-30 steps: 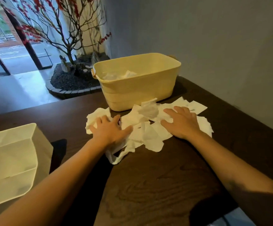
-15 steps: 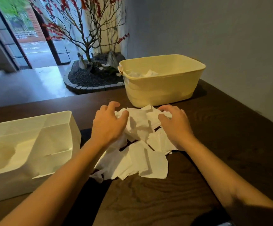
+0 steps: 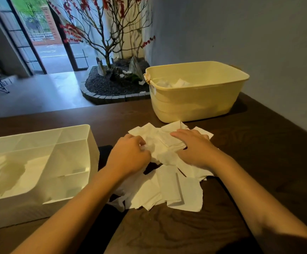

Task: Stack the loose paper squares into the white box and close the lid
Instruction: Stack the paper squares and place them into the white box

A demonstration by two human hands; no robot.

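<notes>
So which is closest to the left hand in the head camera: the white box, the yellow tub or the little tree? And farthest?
From the left hand:
1. White box, just to its left.
2. Yellow tub, beyond, to the right.
3. Little tree, off the table, behind.

Our left hand (image 3: pixel 130 156) and right hand (image 3: pixel 195 149) gather loose paper squares (image 3: pixel 167 189) on the table (image 3: pixel 259 162), white box (image 3: pixel 39 162) at left.

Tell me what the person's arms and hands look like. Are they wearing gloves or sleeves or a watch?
No gloves. The left hand and the right hand are both bare. Both forearms are bare as far as the picture shows, so no sleeves are in view. No watch, ring or bracelet shows on either one.
</notes>
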